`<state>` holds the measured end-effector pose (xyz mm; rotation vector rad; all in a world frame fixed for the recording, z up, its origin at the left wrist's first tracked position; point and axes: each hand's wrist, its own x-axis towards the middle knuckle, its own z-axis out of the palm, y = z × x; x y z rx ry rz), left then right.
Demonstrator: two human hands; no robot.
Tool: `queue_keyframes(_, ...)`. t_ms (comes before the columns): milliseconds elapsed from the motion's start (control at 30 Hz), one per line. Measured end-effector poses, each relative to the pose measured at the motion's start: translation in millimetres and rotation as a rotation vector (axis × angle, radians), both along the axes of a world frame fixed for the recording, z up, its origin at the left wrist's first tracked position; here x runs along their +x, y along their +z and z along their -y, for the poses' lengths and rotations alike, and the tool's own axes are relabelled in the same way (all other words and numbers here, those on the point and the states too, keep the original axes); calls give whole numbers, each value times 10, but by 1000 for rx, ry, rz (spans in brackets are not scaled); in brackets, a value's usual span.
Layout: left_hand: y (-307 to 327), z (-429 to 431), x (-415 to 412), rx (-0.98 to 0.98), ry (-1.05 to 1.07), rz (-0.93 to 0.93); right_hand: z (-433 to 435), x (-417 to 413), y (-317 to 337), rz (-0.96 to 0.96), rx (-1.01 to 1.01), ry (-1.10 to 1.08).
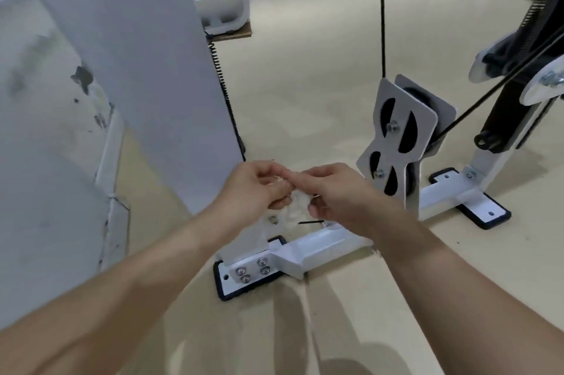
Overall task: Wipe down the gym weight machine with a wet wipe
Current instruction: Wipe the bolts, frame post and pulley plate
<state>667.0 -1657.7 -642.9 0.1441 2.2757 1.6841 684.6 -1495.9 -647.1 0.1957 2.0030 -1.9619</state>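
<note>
both hands meet over the machine base: left hand (254, 188) and right hand (338, 191) each pinch the crumpled wet wipe (294, 206) between them (probably unfolding it), held above the white base bar (317, 245) for wiping.

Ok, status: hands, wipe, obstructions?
The left hand and right hand both pinch the wet wipe, bunched between them. Held over the base bar, not wiping yet. Nothing in the way.

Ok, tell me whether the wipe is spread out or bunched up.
Bunched up: the wipe is a crumpled wad pinched between left hand and right hand.
</note>
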Motion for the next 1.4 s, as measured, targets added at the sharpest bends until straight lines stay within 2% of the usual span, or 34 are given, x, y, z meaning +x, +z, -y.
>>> queue_keyframes(67, 2, 316, 161, 38, 176, -113, 80, 15, 87, -48, 133, 221)
queue_keyframes(133, -78, 627, 339, 50, 301, -200, 190, 9, 89, -106, 368, 252)
queue_keyframes(167, -119, 778, 428, 63, 344, -226, 283, 17, 75, -114, 423, 231)
queue_keyframes(233, -187, 1054, 553, 99, 381, -255, 534, 73, 11, -67, 341, 215)
queue_keyframes(300, -242, 1272, 583, 160, 392, -232, 862, 172, -92, 38, 153, 285)
queue_keyframes(367, -315, 1433, 538, 221, 392, -206, 1203, 251, -184, 63, 52, 367)
queue_keyframes(433, -407, 1541, 491, 234, 421, -203, 1533, 283, -323, -4, 7, 263)
queue_keyframes(533, -560, 1557, 395, 211, 647, -255, 1910, 269, -520, -80, 11, -101)
queue_keyframes(600, -596, 1427, 313, 188, 751, -291, 2055, 264, -584, -165, 71, -247)
queue_keyframes(733, -696, 1160, 313, 319, 738, -271, 2079, 251, -663, -306, 239, -374)
queue_keyframes(867, -1073, 1044, 356, 272, 535, -388, 2000, 245, -787, -409, 425, -398)
queue_keyframes(967, -1365, 962, 266, 335, 427, -281, 1949, 271, -940, -415, 518, -378)
queue_keyframes(1133, -1844, 993, 208, 476, 391, 88, 1850, 281, -1168, -346, 604, -313)
queue_keyframes(1233, -1847, 1139, 229, 619, 332, 197, 1860, 318, -1256, -285, 621, -243)
queue_keyframes(1300, -1814, 1203, 200, 695, 370, 242, 1880, 356, -1278, -262, 601, -185)
queue_keyframes(1333, -1800, 1217, 170, 675, 408, 268, 1897, 381, -1265, -250, 583, -162)
queue_keyframes(1400, -1711, 1204, 75, 512, 447, 277, 1917, 410, -1216, -251, 546, -127)
